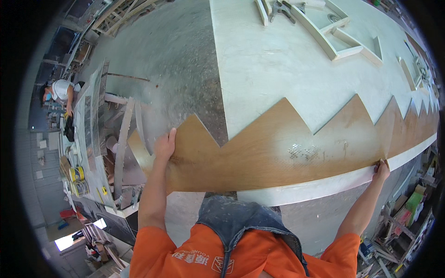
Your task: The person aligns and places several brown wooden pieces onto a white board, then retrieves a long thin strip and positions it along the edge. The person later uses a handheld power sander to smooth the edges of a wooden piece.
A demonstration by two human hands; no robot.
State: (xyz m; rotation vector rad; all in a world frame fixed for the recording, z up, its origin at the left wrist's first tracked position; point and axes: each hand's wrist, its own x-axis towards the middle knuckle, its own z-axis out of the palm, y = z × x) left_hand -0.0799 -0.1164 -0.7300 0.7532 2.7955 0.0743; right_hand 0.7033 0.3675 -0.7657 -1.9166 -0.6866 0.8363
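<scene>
One long brown wood-grain board (259,162), sawtooth along its far edge, straight along its near one; long axis running left to right, its right part curving away in the lens toward the far right; pointed teeth directed to the far side. Location: across the near part of a broad white tabletop (259,74), the left end projecting past the tabletop's left edge. Surface: a pale, dusty patch with small shiny flecks right of the middle. One left hand (164,146), bare, closed about the board at a notch near its left end, thumb upright; the undersides of the fingers hidden. One right hand (382,170), bare, narrow, fingertips pinching the near edge well to the right. Worn by the person: one orange short-sleeved shirt (185,259) and one dark grey-blue apron (241,215). Far side of the tabletop: one angular frame of narrow white strips (315,34), with one dark metal spring clamp (281,10) just left of it. Far left: one co-worker in a white top (61,89), leaning over a bench. Left: yellow-and-white buckets (76,173), set close together.
</scene>
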